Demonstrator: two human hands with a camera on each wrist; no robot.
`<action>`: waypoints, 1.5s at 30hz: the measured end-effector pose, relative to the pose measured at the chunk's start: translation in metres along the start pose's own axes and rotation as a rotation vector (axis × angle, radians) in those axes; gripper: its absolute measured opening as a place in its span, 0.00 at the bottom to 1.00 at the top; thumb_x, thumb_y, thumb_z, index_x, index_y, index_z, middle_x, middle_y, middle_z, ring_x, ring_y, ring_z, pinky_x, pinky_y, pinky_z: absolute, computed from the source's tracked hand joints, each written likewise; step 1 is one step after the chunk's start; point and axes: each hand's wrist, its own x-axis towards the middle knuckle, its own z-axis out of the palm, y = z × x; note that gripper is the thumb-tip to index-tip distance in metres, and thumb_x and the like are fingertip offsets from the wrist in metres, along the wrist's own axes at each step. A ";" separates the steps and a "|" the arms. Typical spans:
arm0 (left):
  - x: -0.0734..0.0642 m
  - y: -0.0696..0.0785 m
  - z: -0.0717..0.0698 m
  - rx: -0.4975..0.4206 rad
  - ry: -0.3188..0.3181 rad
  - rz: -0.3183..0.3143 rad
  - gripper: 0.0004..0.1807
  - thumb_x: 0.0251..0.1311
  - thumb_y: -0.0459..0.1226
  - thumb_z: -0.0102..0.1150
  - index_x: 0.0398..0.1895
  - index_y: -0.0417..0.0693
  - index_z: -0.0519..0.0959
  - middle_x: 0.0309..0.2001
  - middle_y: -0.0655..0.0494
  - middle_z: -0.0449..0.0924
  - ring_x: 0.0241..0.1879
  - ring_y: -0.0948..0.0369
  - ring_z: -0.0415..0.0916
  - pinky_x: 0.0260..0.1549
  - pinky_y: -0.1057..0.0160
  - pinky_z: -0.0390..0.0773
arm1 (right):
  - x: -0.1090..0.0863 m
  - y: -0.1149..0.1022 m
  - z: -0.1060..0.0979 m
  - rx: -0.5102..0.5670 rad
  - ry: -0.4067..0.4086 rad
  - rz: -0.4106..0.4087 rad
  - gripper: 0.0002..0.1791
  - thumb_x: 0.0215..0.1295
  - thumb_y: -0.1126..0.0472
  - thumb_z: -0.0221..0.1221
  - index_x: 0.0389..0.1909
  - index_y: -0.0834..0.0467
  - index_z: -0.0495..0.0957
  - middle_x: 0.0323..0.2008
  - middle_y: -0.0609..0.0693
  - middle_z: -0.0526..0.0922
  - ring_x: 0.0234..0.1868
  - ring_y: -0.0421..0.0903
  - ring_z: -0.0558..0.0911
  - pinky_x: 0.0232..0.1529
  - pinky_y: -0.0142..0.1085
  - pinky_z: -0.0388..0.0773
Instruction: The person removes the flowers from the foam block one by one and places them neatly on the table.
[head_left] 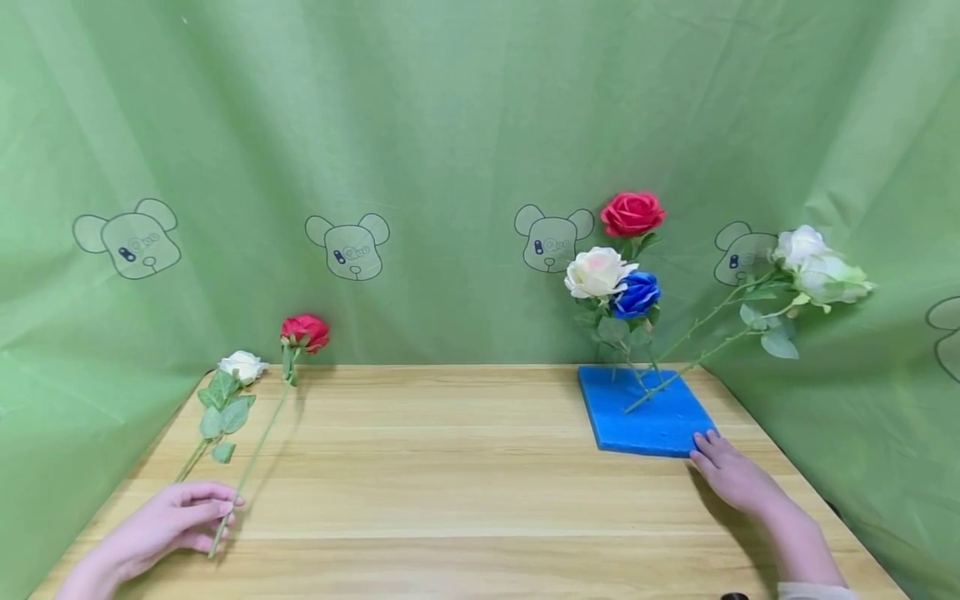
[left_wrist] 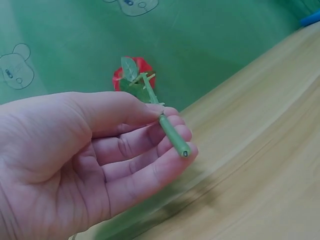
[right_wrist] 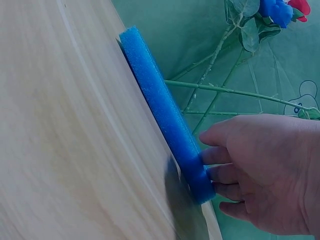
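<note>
Between thumb and fingers my left hand (head_left: 168, 525) pinches the lower stem of a red rose (head_left: 305, 332), its bloom pointing away from me. In the left wrist view the cut stem end (left_wrist: 184, 150) sticks out past the fingertips. My right hand (head_left: 738, 475) touches the near right corner of a blue foam board (head_left: 645, 429) with its fingers. Stuck in that board are a red rose (head_left: 632, 214), a cream rose (head_left: 597, 272), a blue rose (head_left: 636, 295) and two white roses (head_left: 825, 271) leaning right.
A white rose (head_left: 242, 367) with leaves lies on the wooden table (head_left: 420, 467) at the left, beside the left hand. Green cloth (head_left: 450, 125) hangs around the back and sides. A small black object (head_left: 734, 596) shows at the front edge.
</note>
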 end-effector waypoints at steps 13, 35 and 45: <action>-0.006 -0.007 -0.012 -0.030 0.009 -0.051 0.15 0.74 0.31 0.40 0.54 0.41 0.77 0.45 0.56 0.83 0.42 0.62 0.83 0.45 0.57 0.85 | 0.001 0.001 0.000 -0.001 -0.003 0.009 0.33 0.79 0.53 0.38 0.66 0.80 0.56 0.67 0.82 0.49 0.67 0.79 0.52 0.65 0.70 0.52; -0.015 -0.010 -0.023 -0.027 0.038 -0.095 0.15 0.74 0.32 0.40 0.50 0.46 0.79 0.44 0.58 0.85 0.42 0.63 0.84 0.43 0.63 0.85 | 0.003 0.004 0.003 0.005 -0.012 0.010 0.34 0.79 0.51 0.37 0.67 0.79 0.54 0.67 0.83 0.48 0.67 0.79 0.51 0.65 0.71 0.51; -0.015 -0.010 -0.023 0.004 0.128 -0.147 0.12 0.73 0.35 0.44 0.48 0.51 0.79 0.42 0.58 0.85 0.40 0.64 0.84 0.42 0.64 0.85 | 0.002 -0.001 0.001 -0.011 -0.011 0.013 0.33 0.79 0.52 0.38 0.66 0.80 0.55 0.67 0.83 0.48 0.67 0.79 0.52 0.65 0.71 0.52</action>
